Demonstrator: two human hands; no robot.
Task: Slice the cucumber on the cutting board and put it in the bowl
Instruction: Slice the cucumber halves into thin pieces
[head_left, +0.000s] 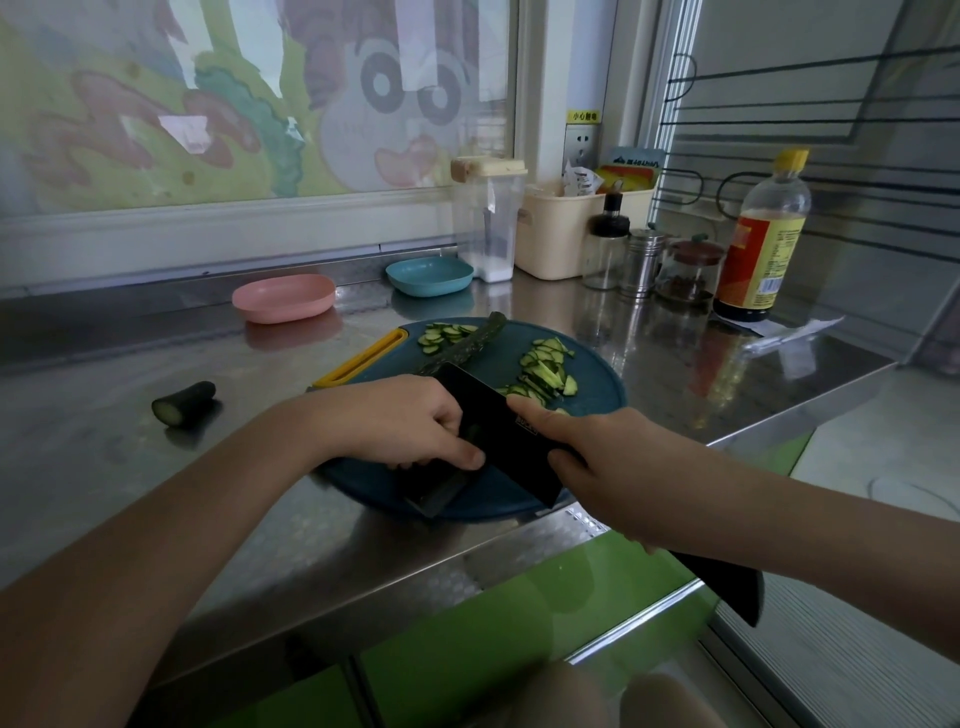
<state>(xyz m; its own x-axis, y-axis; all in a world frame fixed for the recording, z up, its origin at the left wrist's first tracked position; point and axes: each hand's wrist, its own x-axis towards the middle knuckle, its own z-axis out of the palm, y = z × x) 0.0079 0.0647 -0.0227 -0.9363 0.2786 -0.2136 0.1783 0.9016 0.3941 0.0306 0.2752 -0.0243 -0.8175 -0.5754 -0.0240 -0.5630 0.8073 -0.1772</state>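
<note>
A dark green cucumber (467, 340) lies lengthwise on the round blue cutting board (597, 384). My left hand (405, 423) presses down on its near end, fingers curled. My right hand (613, 462) grips a black cleaver (498, 431), whose blade stands across the cucumber right beside my left fingers. Cut slices (545, 371) are piled on the board's right side, and more slices (444, 332) lie at its far edge. A pink bowl (284, 297) and a blue bowl (429, 275) stand behind the board, both holding nothing that I can see.
A cut cucumber end (184, 404) lies on the steel counter (104, 441) to the left. At the back right stand a clear canister (488, 223), a cream bin (566, 234), small jars (644, 260) and a sauce bottle (761, 244). The counter edge runs close to my arms.
</note>
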